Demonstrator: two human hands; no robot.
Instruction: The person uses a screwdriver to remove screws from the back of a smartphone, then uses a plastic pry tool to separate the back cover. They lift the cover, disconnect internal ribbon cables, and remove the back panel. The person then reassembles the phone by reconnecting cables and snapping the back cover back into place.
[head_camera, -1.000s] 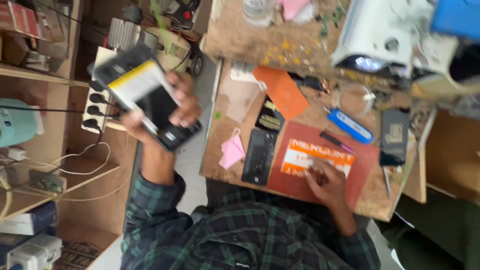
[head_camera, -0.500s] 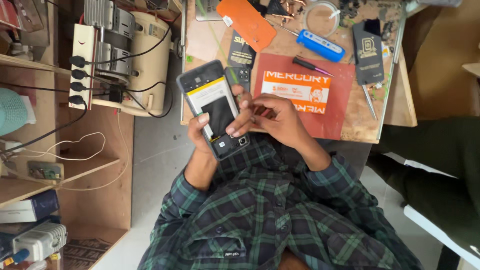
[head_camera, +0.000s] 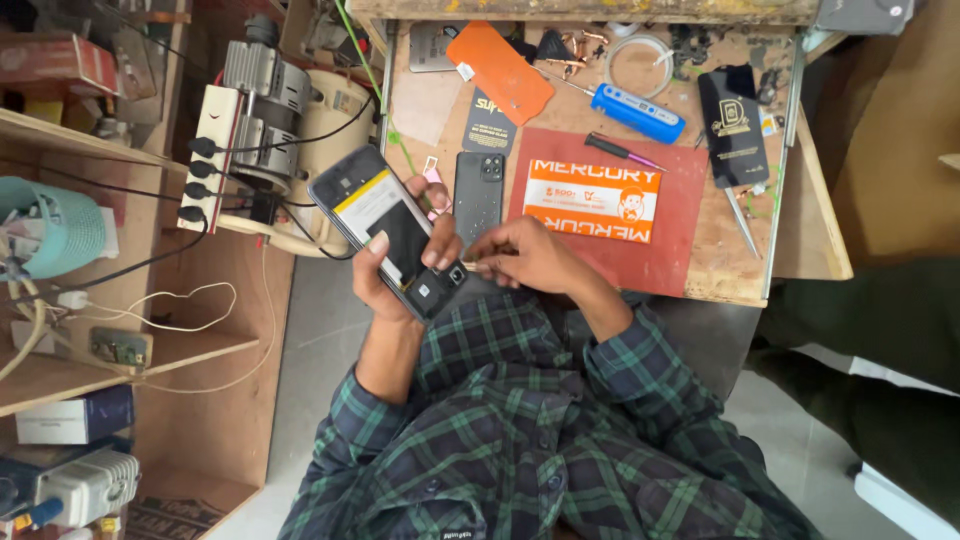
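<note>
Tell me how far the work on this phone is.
Done: the phone has its back off, battery bare. In hand: left hand holds it; right hand fingers work at its lower end. Left: closing it; a blue screwdriver lies on the bench.

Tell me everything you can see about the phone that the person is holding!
The opened phone is a dark, flat slab with its back cover off, so a pale yellow-edged battery and black inner parts show. It lies tilted above the person's lap, just off the workbench edge. The left hand grips it from beneath, thumb on its near side, fingertips curled over the far edge. The right hand pinches something small at its lower corner, near the camera lens.
</note>
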